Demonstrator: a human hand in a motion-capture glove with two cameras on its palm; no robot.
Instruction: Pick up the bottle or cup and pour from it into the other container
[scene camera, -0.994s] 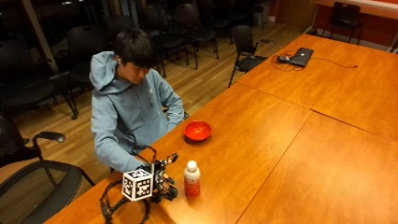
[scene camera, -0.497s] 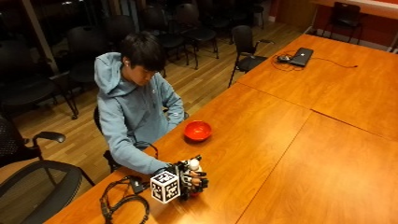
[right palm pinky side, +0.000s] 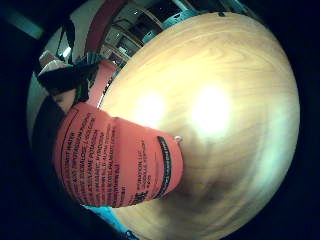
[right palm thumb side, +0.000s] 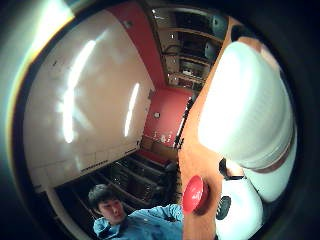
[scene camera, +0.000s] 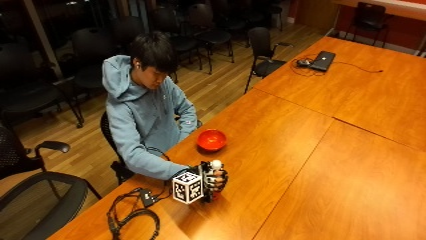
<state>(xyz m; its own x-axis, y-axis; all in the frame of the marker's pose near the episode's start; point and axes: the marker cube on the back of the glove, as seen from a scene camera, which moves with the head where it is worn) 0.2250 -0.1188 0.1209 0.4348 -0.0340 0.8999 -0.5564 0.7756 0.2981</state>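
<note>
My gloved right hand (scene camera: 212, 181) grips a bottle (scene camera: 215, 170) with a white cap and a red label, held upright near the table's front edge. The hand hides the bottle's base. Its red printed label (right palm pinky side: 116, 161) fills much of the little finger side palm view, and its white cap (right palm thumb side: 245, 107) looms large in the thumb side palm view. A red bowl (scene camera: 212, 139) sits on the wooden table (scene camera: 299, 150) a short way beyond the bottle, towards the person's chest. From the palm, the red bowl (right palm thumb side: 194, 194) shows small past the cap.
Black cables (scene camera: 133, 215) lie on the table beside the hand. A laptop (scene camera: 323, 60) with a cord rests at the far end. Office chairs (scene camera: 40, 190) stand round the table. The person's other arm stays below the table edge.
The gloved hand came from beside the bottle and closed round it. The bottle now shows slightly higher and nearer the bowl. The bowl has not moved.
</note>
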